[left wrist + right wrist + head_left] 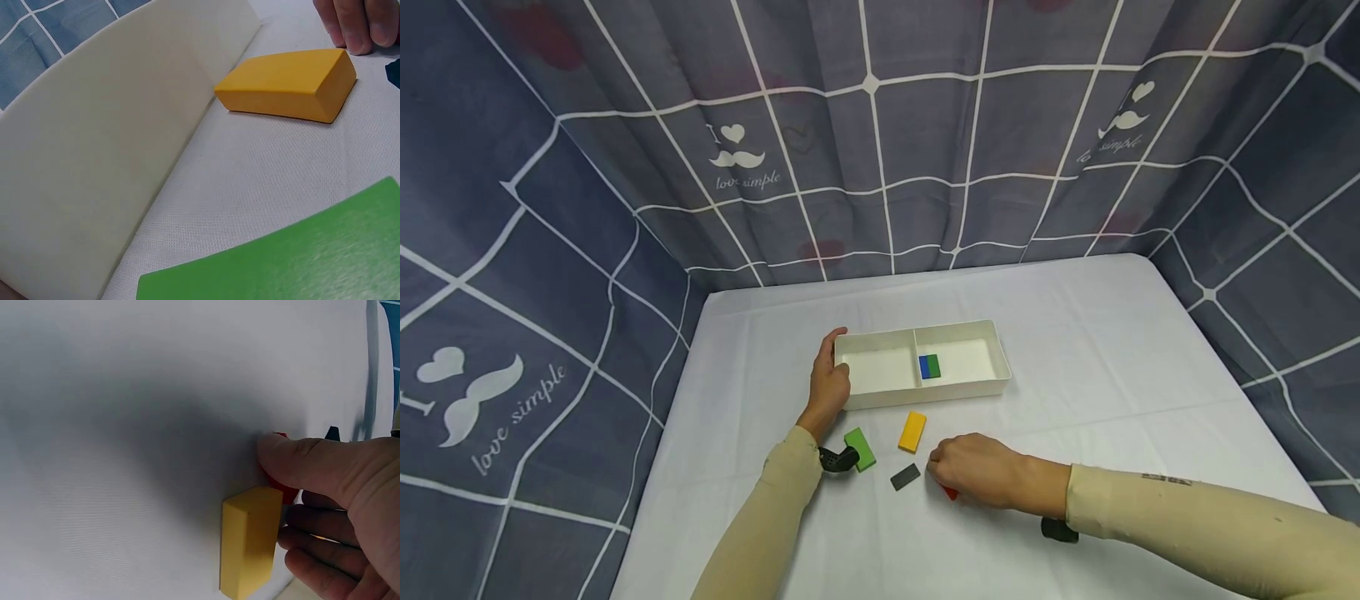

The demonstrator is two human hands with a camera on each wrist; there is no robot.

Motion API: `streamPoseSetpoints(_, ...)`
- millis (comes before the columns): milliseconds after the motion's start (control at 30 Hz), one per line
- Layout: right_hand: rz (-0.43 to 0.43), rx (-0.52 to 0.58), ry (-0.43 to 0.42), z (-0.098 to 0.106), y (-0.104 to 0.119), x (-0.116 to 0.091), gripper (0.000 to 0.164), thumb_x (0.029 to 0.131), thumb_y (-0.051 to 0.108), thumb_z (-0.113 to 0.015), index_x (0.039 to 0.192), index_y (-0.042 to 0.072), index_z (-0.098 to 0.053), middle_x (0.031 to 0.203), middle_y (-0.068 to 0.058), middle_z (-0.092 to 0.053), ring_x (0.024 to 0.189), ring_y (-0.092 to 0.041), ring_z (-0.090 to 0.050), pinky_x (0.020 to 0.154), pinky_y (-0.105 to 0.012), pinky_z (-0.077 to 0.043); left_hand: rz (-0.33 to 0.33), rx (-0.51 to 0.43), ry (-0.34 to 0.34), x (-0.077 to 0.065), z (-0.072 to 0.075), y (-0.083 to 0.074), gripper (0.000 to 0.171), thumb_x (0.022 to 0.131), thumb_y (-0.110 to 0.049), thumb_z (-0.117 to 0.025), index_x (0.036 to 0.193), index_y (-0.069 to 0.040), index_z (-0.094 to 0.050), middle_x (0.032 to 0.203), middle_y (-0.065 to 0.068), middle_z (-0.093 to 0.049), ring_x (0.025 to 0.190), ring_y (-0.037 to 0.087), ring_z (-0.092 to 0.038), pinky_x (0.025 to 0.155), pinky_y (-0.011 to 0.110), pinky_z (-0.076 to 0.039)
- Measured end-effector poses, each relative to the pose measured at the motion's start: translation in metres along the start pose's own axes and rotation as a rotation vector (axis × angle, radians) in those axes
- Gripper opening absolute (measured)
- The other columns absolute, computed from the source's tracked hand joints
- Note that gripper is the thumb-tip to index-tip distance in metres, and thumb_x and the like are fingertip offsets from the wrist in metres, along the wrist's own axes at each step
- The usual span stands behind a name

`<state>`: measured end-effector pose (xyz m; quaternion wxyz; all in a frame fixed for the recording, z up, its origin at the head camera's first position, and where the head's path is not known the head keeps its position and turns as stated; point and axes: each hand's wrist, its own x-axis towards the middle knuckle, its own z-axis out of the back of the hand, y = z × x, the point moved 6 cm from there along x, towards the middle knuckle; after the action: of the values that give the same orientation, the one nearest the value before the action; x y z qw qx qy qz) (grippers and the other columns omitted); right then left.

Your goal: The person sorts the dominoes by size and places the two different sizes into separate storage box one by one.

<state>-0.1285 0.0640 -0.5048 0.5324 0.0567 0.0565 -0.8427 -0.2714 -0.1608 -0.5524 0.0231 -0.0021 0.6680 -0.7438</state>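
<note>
My left hand (829, 387) grips the left end of a white two-compartment box (925, 393), thumb at the rim. Over the table, my right hand (981, 469) pinches a red block (951, 493), mostly hidden by the fingers and thumb. A yellow block (250, 540) lies close beside that hand in the right wrist view; the hand hides it from the head view. Another yellow block (912, 432) rests in front of the box. Left of it is a light green block (860, 449), near the left wrist. A dark grey block (906, 477) lies just left of the right hand.
In the box's right compartment, a blue block (923, 367) and a dark green block (933, 366) stand side by side against the divider (917, 358). White cloth covers the table (1075, 333). Grey checked curtains (820, 150) hang behind and at both sides.
</note>
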Motion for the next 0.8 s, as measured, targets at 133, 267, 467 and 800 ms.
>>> streamPoseSetpoints(133,0.012,-0.041,-0.011,-0.0013,0.0010,0.0001,0.033,0.077,0.018,-0.100,0.083,0.022,-0.068,0.086,0.011,-0.065,0.081,-0.006,-0.060,0.072,-0.022,-0.056,0.001,-0.008,-0.002,-0.0005,-0.0005,-0.0012,0.072,0.098,0.010,-0.034,0.168,-0.009,-0.036,0.161,0.016,-0.052,0.145,0.039,-0.052,0.120,0.058,-0.039)
streamPoseSetpoints(267,0.016,-0.067,-0.021,-0.0029,0.0020,-0.0004,0.029,0.079,0.019,-0.100,0.085,0.021,-0.071,0.089,0.010,-0.069,0.082,-0.007,-0.061,0.074,-0.021,-0.057,0.001,-0.001,-0.009,0.0000,-0.0005,-0.0020,0.072,0.098,0.010,-0.034,0.168,-0.009,-0.036,0.160,0.016,-0.052,0.143,0.039,-0.052,0.119,0.057,-0.040)
streamPoseSetpoints(467,0.014,-0.083,-0.049,-0.0035,0.0032,0.0002,0.023,0.081,0.019,-0.098,0.094,0.018,-0.079,0.093,0.008,-0.074,0.084,-0.008,-0.065,0.076,-0.022,-0.060,0.008,0.006,-0.017,0.0004,-0.0005,-0.0006,0.072,0.098,0.010,-0.035,0.167,-0.011,-0.038,0.161,0.015,-0.052,0.146,0.037,-0.052,0.121,0.055,-0.039)
streamPoseSetpoints(800,0.020,-0.138,-0.092,-0.0030,0.0079,-0.0012,0.020,0.079,0.011,-0.096,0.084,0.021,-0.079,0.084,0.009,-0.074,0.076,-0.007,-0.063,0.070,-0.020,-0.056,0.007,0.022,-0.024,0.0000,0.0004,0.0000,0.072,0.098,0.010,-0.035,0.166,-0.011,-0.039,0.160,0.014,-0.053,0.144,0.037,-0.052,0.120,0.056,-0.039)
